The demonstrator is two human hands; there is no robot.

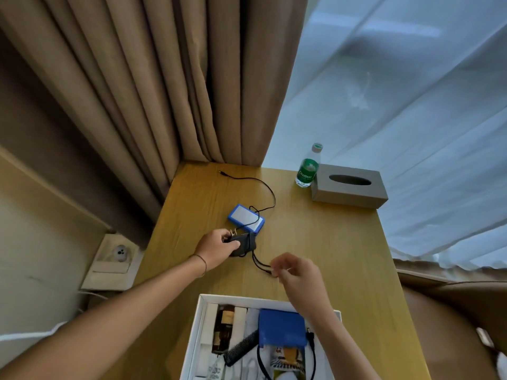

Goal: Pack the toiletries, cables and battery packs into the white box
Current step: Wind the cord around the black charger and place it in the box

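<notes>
My left hand [218,246] grips a black charger plug [244,244] with metal prongs, near the middle of the wooden table [329,242]. Its black cable [260,266] loops toward my right hand [296,272], which pinches the doubled cable. The rest of the cable runs over a blue battery pack [246,218] with a white face and trails to the table's far edge. The white box [204,300] sits open at the near edge. It holds another blue battery pack [282,327], a black comb [241,345], small bottles and white sachets.
A green-labelled water bottle [308,167] and a grey tissue box [349,186] stand at the far right of the table. Brown curtains hang behind. A wall socket [119,253] is at the left, and a brown chair is at the right.
</notes>
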